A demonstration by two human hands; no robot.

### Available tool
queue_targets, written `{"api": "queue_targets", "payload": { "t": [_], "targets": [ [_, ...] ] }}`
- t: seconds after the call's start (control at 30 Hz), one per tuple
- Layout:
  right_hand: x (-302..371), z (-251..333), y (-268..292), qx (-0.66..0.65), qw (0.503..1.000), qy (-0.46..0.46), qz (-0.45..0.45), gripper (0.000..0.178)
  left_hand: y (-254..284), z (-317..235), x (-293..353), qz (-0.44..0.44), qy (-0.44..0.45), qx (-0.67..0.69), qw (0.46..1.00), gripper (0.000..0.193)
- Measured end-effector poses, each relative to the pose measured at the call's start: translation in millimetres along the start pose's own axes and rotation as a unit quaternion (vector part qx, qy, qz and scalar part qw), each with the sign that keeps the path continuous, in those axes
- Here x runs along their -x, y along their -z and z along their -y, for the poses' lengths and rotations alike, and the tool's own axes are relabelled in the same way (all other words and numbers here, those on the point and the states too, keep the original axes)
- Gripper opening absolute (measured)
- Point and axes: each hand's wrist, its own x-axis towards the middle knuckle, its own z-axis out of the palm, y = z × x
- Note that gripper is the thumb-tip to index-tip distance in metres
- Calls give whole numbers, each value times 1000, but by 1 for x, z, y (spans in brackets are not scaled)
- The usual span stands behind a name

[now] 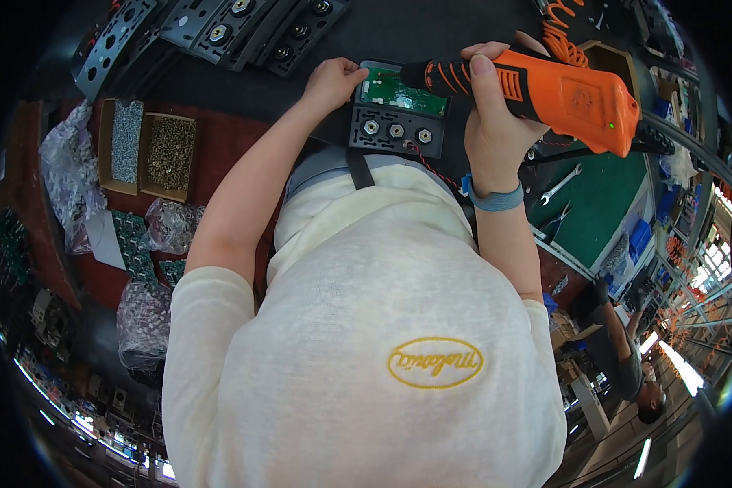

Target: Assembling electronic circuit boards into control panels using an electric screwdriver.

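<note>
In the right hand [500,122], wrapped firmly round the body, an orange electric screwdriver [581,98], nose aimed at the green circuit board [411,96]. By the board's left end, left hand [329,85] with fingers bent close together; impossible to say whether pinching anything. Board already lying in a grey metal housing [382,145] with three connectors fitted; probably still being fastened. Bit tip and screws too small to make out. Farther off, on the dark tabletop [398,37], similar grey panels [195,24], cut off above.
</note>
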Motion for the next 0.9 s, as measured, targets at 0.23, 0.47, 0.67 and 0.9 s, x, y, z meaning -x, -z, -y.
{"api": "queue_targets", "payload": {
  "t": [0.23, 0.47, 0.67, 0.9],
  "targets": [
    [-4, -3, 2, 2, 1000, -11, -4, 43, 20, 2, 0, 106, -89, 61, 988, 51],
    [-1, 7, 3, -14, 1000, -22, -13, 44, 34, -3, 6, 124, -221, -120, 960, 75],
    [2, 5, 5, -22, 999, -34, -19, 45, 36, -20, 18, 138, -196, -191, 952, 80],
    [2, 1, 0, -11, 999, -41, -17, 44, 36, -21, 17, 138, -184, -202, 952, 78]
  ]
}}
